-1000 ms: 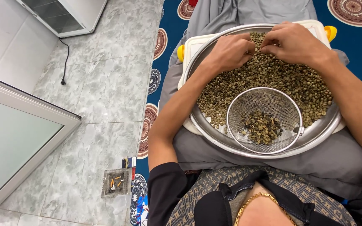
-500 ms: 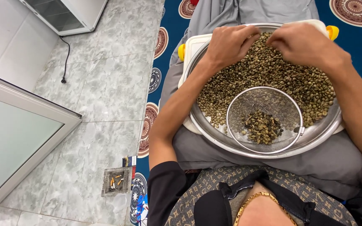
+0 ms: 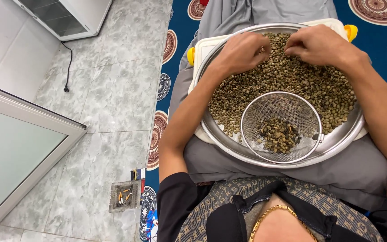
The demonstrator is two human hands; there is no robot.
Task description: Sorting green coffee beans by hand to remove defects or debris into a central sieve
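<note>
Both hands (left hand (image 3: 240, 53), right hand (image 3: 321, 45)) rest curled, pinching among the green beans (image 3: 287, 78).

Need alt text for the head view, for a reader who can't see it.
Both hands, left hand and right hand, rest in green coffee beans filling a metal pan on the lap. A mesh strainer in the pan holds darker beans.
</note>
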